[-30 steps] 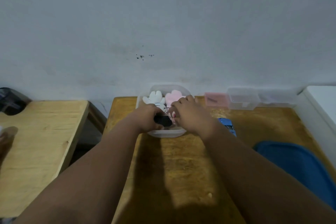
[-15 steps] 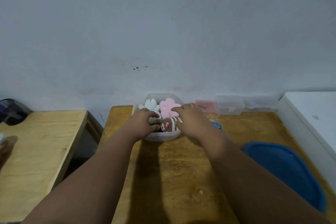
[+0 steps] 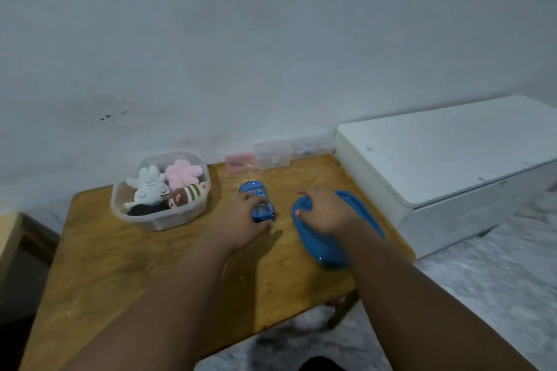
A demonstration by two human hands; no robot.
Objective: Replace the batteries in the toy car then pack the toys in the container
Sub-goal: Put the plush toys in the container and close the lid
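A clear plastic container (image 3: 193,209) sits at the back left of the wooden table (image 3: 126,265). Inside lie a white plush (image 3: 149,190), a pink plush (image 3: 183,173), a brown striped plush (image 3: 184,194) and a black item (image 3: 144,209). The blue toy car (image 3: 255,191) stands to the container's right. My left hand (image 3: 241,221) rests on the car's near end, fingers curled over it. My right hand (image 3: 327,209) lies on the blue lid (image 3: 322,245), fingers bent over its far edge.
Small clear boxes (image 3: 272,150) and a pink box (image 3: 239,161) line the wall behind the car. A white low cabinet (image 3: 446,159) stands right of the table. Another wooden surface (image 3: 7,232) shows at the left edge. The floor is marbled grey.
Both hands have left the container and moved right: the left to the toy car, the right to the blue lid. The view has swung to the right.
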